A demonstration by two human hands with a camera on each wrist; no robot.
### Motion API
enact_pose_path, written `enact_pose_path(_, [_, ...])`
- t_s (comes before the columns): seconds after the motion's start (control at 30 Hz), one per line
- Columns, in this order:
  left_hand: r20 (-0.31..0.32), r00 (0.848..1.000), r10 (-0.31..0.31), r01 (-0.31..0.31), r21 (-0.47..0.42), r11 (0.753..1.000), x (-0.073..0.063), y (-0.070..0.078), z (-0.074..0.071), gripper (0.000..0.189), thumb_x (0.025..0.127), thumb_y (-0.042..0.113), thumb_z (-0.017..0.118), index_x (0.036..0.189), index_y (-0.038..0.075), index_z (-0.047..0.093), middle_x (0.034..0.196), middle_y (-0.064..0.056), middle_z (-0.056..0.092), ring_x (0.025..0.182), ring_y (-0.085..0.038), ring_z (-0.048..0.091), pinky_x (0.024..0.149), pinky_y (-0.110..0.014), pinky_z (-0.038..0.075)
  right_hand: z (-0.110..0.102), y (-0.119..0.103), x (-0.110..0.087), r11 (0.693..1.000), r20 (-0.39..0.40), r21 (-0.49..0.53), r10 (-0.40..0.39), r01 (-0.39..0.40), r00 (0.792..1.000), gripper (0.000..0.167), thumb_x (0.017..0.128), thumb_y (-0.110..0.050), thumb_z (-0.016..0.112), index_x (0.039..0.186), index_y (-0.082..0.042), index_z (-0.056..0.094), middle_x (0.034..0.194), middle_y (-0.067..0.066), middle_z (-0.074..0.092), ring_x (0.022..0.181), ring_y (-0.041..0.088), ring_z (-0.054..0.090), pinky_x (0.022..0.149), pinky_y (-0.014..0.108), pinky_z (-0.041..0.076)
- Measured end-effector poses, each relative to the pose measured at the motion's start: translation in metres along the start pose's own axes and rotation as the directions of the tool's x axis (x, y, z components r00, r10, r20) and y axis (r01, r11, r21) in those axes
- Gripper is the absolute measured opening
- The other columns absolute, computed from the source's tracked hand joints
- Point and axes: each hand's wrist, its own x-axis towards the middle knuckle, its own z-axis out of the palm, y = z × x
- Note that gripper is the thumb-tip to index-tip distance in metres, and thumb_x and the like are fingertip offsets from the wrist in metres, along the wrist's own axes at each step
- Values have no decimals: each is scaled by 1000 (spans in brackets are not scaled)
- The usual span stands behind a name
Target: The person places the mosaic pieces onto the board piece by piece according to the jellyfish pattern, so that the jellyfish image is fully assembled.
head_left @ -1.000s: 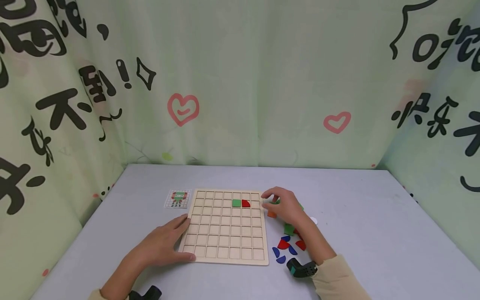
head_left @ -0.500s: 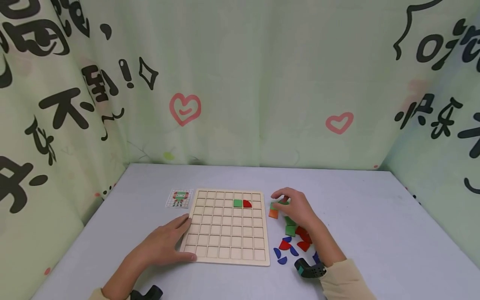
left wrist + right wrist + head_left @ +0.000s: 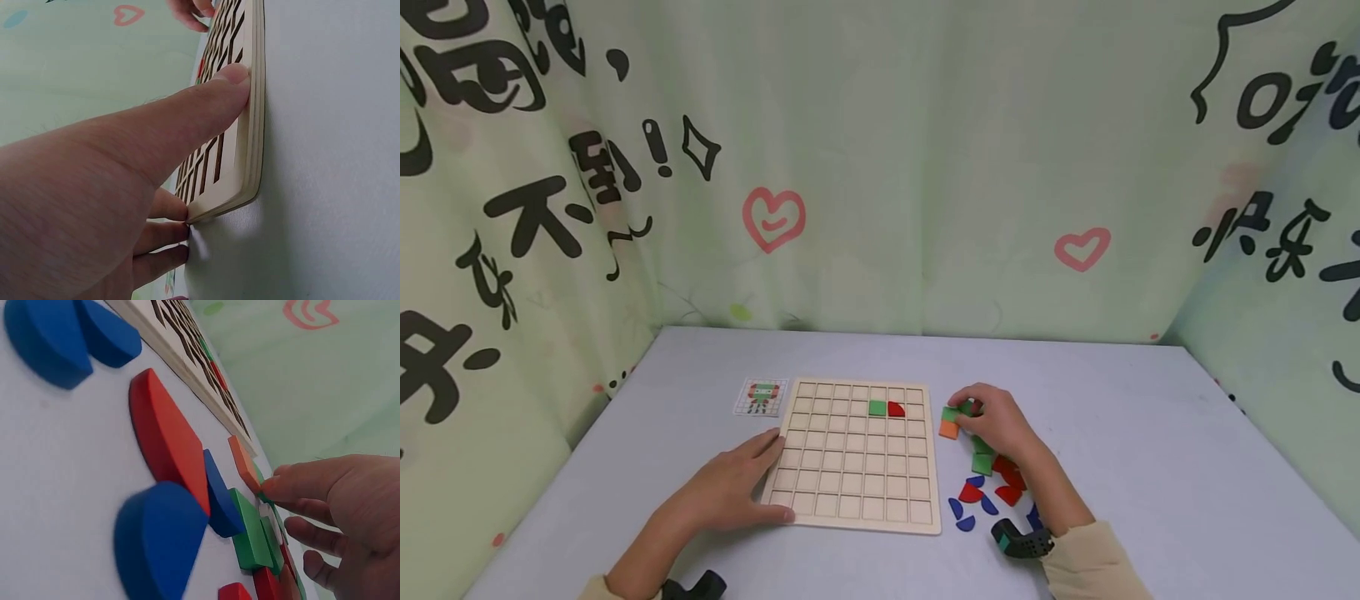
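My left hand (image 3: 730,483) rests at the near left corner of a wooden grid board (image 3: 850,482), fingers along its left edge. In the left wrist view the thumb (image 3: 231,78) lies straight on the board's rim. A green square (image 3: 877,407) and a red quarter-circle (image 3: 896,409) sit side by side in the board's upper cells. To the right of the board, my right hand (image 3: 996,423) reaches down over loose pieces, thumb and index finger apart around green squares (image 3: 950,413). An orange square (image 3: 948,430) lies just below the thumb.
A small picture card (image 3: 762,397) lies left of the board. Nearer me on the right are green squares (image 3: 982,464), red quarter-circles (image 3: 1008,496) and several blue half-circles (image 3: 966,523). A printed curtain (image 3: 865,167) hangs around the table (image 3: 1075,392).
My right hand has moved right, away from the board's edge, and slightly down over the pieces, uncovering green and orange squares. The left hand stays on the board.
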Motion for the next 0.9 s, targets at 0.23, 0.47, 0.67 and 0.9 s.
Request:
enact_pose_path(0.23, [7, 1000, -5, 5, 3, 1000, 0, -1, 1, 107, 72, 66, 72, 148, 0, 36, 156, -17, 31, 142, -36, 35, 107, -56, 36, -2, 3, 0, 1000, -16, -28, 8, -8, 1000, 20, 86, -9, 70, 106, -11, 71, 109, 10, 63, 88, 22, 54, 68, 28, 53])
enact_pose_path(0.47, [-1, 1000, 11, -11, 8, 1000, -1, -2, 0, 107, 72, 67, 71, 147, 0, 36, 156, -17, 31, 141, -36, 36, 107, -56, 37, -4, 3, 1, 998, 3, -53, -37, 37, 999, 21, 84, -8, 72, 104, -14, 73, 115, 8, 66, 91, 22, 55, 71, 29, 53])
enact_pose_path(0.67, [-6, 1000, 13, -13, 14, 1000, 0, -1, 0, 107, 72, 67, 71, 147, 0, 36, 156, -17, 32, 141, -36, 36, 106, -56, 37, -4, 0, 0, 996, 46, -68, -52, 55, 998, 23, 84, -11, 73, 106, -13, 73, 111, 7, 67, 90, 22, 52, 69, 27, 47])
enact_pose_path(0.9, [-9, 1000, 16, -15, 15, 1000, 0, -2, 1, 107, 72, 67, 71, 147, 0, 36, 156, -18, 32, 141, -36, 36, 107, -56, 37, -5, 0, 1, 993, 84, -96, -60, 68, 995, 24, 82, -12, 76, 106, -15, 74, 114, 3, 67, 91, 20, 53, 77, 31, 50])
